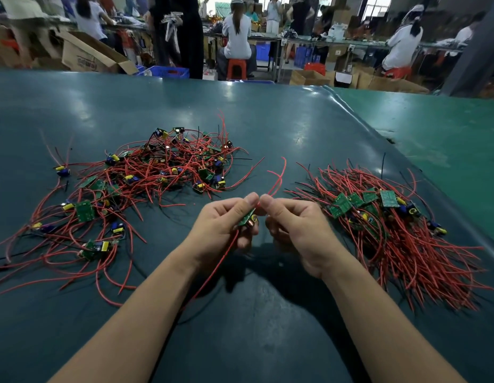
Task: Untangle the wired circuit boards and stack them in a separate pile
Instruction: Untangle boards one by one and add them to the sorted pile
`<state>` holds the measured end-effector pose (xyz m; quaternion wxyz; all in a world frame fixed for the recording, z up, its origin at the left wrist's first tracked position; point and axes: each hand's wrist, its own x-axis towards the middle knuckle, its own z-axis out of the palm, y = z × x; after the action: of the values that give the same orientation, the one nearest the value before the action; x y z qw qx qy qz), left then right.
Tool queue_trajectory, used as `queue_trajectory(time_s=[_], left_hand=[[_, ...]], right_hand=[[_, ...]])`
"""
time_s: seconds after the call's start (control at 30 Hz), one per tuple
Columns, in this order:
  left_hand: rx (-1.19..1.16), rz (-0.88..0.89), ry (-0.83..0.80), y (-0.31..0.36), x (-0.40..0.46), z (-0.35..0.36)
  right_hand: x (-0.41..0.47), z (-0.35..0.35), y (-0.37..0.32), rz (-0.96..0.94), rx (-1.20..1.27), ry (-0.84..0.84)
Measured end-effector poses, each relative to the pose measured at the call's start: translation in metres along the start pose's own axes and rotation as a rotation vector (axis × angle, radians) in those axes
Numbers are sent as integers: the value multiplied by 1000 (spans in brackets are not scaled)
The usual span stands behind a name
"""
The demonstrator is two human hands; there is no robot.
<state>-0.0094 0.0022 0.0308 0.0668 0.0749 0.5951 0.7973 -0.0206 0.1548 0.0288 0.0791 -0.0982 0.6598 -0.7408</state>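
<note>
The dark teal surface [268, 120] fills most of the view, with a lighter green mat [447, 139] overlapping its far right corner. On its left half sprawls the tangled heap [135, 183] of small green circuit boards, their red wires looping out in every direction and a few boards lying loose at the edges. On the right lies the sorted pile [384, 225], boards gathered at its upper end and the red wires combed roughly parallel, running toward the near right edge (a few black leads stick out at the far side). Between the two, raised above the surface, both forearms reach in from the near edge. The left hand [221, 228] has its grip curled round a single circuit board [247, 218], held tilted between thumb and fingers, with one red wire [212, 275] hanging from it down toward the near edge. The right hand [292, 230] pinches another red wire end [279, 175] between thumb and forefinger just beside the left thumb tip; that wire curves up and away over the surface. Behind the surface, people sit and stand at other benches among cardboard boxes [88, 53] and blue crates [171, 71]
</note>
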Motion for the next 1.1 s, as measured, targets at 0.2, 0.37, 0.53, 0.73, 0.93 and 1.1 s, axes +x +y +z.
queue_trajectory(time_s=[0.2,0.37,0.53,0.73,0.93,1.1], left_hand=[[9,-98,-85,-3,1,1],[2,-155,-146,-5,-1,-1],[-18,-181,-163,-5,0,1],[5,-201,-199,-4,0,0],[-4,-195,-209,-5,1,-4],[-46,-197,-141,-7,5,-6]], right_hand=[[2,-3,0,2,89,75],[6,1,-1,29,115,133],[11,-5,-3,-42,208,276],[17,-10,-3,-115,312,451],[19,-16,-3,-171,399,505],[19,-22,-8,-147,363,510]])
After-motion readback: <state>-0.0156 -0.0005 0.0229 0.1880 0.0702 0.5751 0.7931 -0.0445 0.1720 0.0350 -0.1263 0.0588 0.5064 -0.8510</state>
